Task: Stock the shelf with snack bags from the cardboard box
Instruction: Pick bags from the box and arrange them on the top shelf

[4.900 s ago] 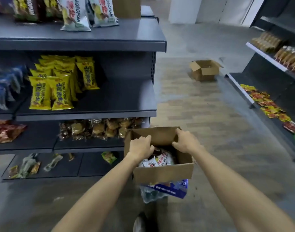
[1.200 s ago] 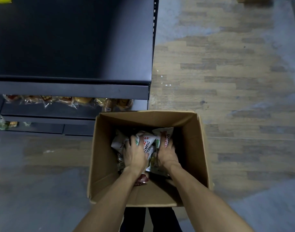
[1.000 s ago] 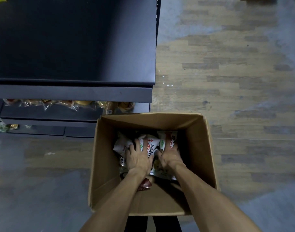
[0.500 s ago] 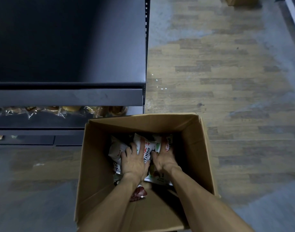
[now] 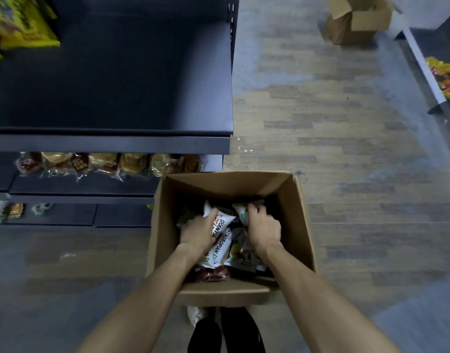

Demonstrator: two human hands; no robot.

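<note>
Snack bags (image 5: 220, 240) lay heaped in the cardboard box (image 5: 303, 225) on the floor. The left hand (image 5: 197, 231) and the right hand (image 5: 263, 229) each curled round one. The wide shelf (image 5: 132, 93) above lay mostly bare, so stocking looked barely begun.

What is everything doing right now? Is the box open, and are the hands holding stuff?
cardboard box: open, bags inside.
left hand: grip on a white snack bag.
right hand: grip on another white bag.
shelf: mostly bare, yellow bags at its far left.
second box: open, on the floor.
</note>
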